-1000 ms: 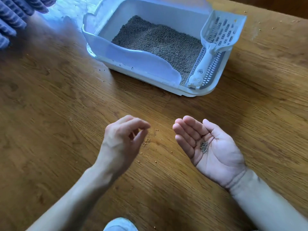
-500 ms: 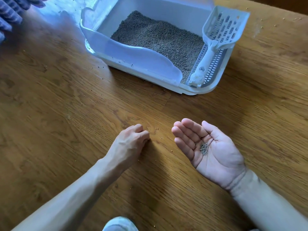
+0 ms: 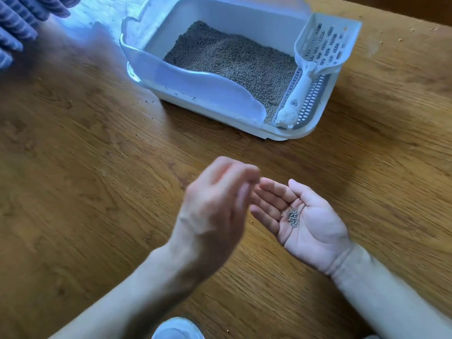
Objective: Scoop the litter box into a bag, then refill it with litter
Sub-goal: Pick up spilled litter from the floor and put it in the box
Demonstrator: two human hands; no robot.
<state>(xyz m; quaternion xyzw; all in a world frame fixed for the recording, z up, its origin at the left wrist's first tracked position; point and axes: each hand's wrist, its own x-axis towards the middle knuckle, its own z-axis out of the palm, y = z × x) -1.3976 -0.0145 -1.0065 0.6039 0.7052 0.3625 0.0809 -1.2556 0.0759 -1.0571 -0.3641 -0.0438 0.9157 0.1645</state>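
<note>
A white litter box (image 3: 195, 91) sits at the back of the wooden table, holding grey litter (image 3: 234, 59). A white slotted scoop (image 3: 318, 57) rests on its right end, handle toward me. My right hand (image 3: 305, 221) lies palm up near the front, cupping a small pile of grey litter grains (image 3: 292, 218). My left hand (image 3: 215, 209) is blurred, raised just left of the right hand's fingertips, fingers curled; whether it pinches any grains is hidden.
Stray litter grains dot the wooden table (image 3: 85, 167), near the box's front wall and at the far right. A blue striped cloth (image 3: 19, 23) hangs at the top left corner. A white shoe tip (image 3: 178, 329) shows at the bottom edge.
My left hand lifted off the table where it was pressed on loose grains and moved right, up to the right hand's fingertips. The right hand stayed cupped.
</note>
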